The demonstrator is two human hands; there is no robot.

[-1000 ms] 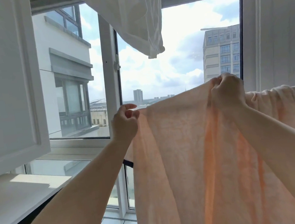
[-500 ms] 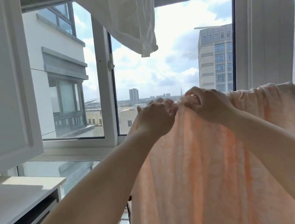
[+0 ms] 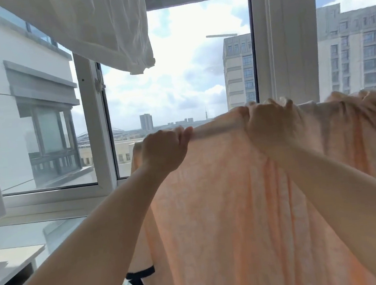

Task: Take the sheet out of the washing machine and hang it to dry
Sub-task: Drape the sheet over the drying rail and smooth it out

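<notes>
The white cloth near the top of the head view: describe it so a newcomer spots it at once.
Start at the open window. Above it, hanging from the upper left, is the white cloth. Unlike the peach sheet gripped by both hands below, it is white, thin and untouched.

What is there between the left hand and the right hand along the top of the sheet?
In the head view, a taut stretch of the peach sheet's top edge spans from the left hand to the right hand; nothing else lies between.

hands [image 3: 166, 149]: 2 | peach sheet [image 3: 236, 207]: 1 | white cloth [image 3: 98, 23]: 1
</notes>
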